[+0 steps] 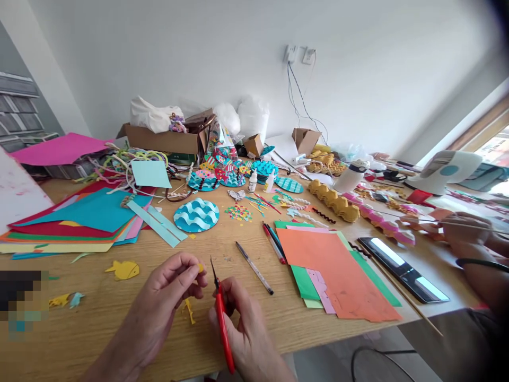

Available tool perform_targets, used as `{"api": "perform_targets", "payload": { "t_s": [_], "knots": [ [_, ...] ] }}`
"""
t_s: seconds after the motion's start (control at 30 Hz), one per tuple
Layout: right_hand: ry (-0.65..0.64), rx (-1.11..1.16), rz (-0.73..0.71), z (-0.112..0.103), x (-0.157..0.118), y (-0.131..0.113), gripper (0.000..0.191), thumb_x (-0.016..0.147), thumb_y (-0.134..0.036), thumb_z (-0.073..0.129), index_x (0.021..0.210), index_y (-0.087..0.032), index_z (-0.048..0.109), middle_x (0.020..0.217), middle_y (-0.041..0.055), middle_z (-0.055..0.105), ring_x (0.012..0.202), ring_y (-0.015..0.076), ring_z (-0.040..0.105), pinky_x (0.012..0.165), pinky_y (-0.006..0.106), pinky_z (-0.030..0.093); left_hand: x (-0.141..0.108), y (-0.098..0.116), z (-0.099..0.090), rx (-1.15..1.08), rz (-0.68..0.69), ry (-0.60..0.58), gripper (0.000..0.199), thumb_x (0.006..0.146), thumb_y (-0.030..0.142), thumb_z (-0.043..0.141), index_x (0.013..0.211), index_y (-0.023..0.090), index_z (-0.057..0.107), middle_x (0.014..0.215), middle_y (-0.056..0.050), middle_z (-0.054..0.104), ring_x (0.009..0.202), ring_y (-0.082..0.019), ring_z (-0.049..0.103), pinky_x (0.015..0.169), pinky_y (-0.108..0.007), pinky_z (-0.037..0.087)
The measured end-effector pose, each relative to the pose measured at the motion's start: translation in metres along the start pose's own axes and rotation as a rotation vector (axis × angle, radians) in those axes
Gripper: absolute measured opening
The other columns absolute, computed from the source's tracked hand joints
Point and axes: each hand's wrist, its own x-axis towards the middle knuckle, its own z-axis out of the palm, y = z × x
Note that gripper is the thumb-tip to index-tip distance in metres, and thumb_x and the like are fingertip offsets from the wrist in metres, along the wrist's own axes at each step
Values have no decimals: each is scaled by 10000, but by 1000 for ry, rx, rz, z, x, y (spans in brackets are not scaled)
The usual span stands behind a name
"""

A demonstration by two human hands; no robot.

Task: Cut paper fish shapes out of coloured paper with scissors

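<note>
Above the wooden surface [278, 323], the left hand [169, 292] pinches one small, rounded yellow paper piece [201, 268] between thumb and fingers; the right hand [245, 326] grips one pair of slim red-handled scissors [224, 331], blade tips just beside that piece. One yellow paper fish [125, 270] with a drawn eye lies to the left. Two white plastic squeeze bottles [252, 183] bear labels too small to read.

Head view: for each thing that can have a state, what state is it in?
Left hand: pinching yellow scrap
Right hand: gripping scissors
Scissors: held, tips pointing away from the person; blade opening unclear
Yellow fish: cut out, lying on table
Clear pen: lying down
Small white bottles: upright
Orange sheet: lying over green and pink sheets
</note>
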Motion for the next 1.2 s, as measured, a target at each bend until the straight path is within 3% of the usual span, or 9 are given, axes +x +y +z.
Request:
{"api": "perform_targets", "payload": {
  "t_s": [0.13,0.43,0.73,1.2],
  "knots": [
    [-2,0,33,4,-2,2,148,747,-318,469,683,-212,389,576,-52,368,509,109,321,477,233,243,-1,3,5,-42,19,53,134,751,298,647,663,198,633,672,20,627,646,-130,555,598,-218,467],
    [51,-61,-14,7,-3,-1,160,769,-326,440,671,-204,407,579,-37,397,530,120,353,500,237,272,-4,3,18,-86,37,55,138,724,287,657,635,192,612,621,32,604,578,-116,547,559,-210,462],
    [88,-126,-64,9,-2,4,114,804,-278,445,748,-181,468,580,-41,420,519,117,382,487,223,279,-5,-5,24,-145,60,102,151,766,307,638,664,199,607,669,29,604,660,-127,544,619,-216,473],
    [167,-162,-117,11,-1,10,118,803,-241,467,696,-192,458,546,-51,425,486,101,369,454,208,270,-5,-7,30,-174,55,142,180,726,349,685,671,189,623,687,19,612,668,-138,551,621,-230,476]
  ]
}}
